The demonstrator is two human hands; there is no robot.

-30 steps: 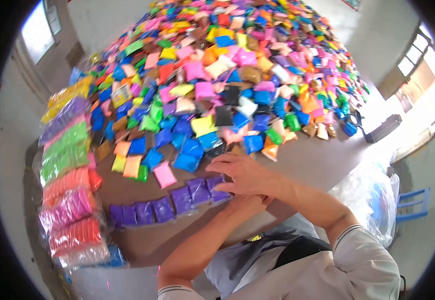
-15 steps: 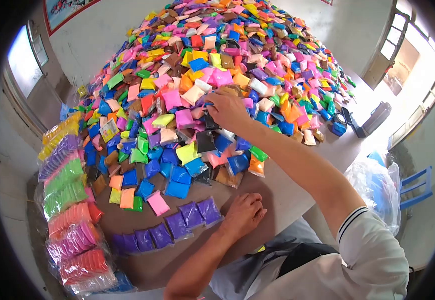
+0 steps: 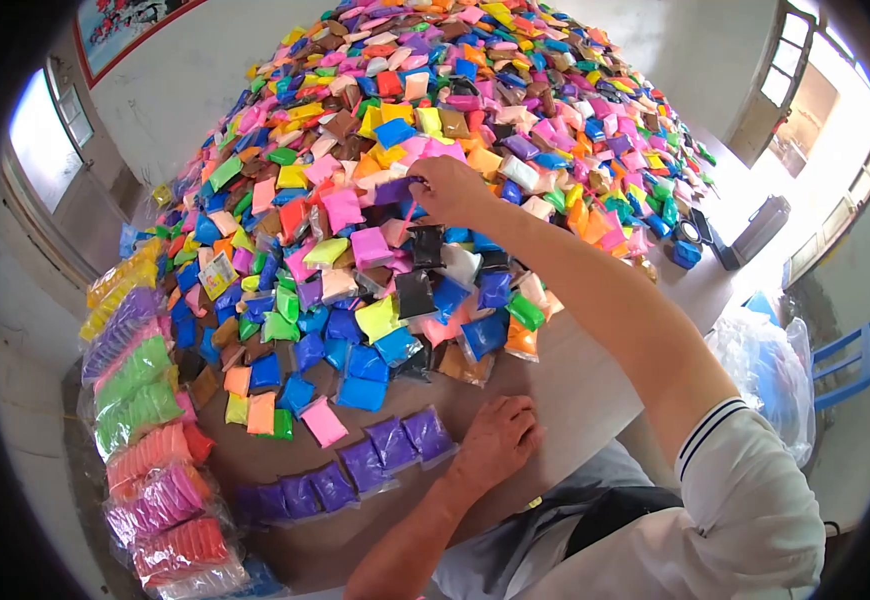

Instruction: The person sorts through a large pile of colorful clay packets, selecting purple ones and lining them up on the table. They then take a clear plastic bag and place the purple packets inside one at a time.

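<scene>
My right hand point(image 3: 452, 192) reaches into the big heap of small coloured packets point(image 3: 545, 130). Its fingers pinch a purple packet point(image 3: 393, 190) by one end, above pink and black packets. On the table's near side, my left hand point(image 3: 500, 438) rests with its fingers curled in and nothing visible in them. Just left of it, a slightly curved row of several purple packets point(image 3: 363, 466) lies flat. A pink packet point(image 3: 324, 424) lies just beyond that row.
Clear bags of sorted packets point(image 3: 140, 400) line the table's left edge. At the right are a black case-like object point(image 3: 758, 232), a roll of tape point(image 3: 689, 232), a plastic bag point(image 3: 765, 375) and a blue chair point(image 3: 843, 365). The brown tabletop point(image 3: 355, 545) shows in front.
My right hand has drawn a purple packet up out of the heap and now holds it in view. My left hand stays resting by the row. The whole view has shifted slightly.
</scene>
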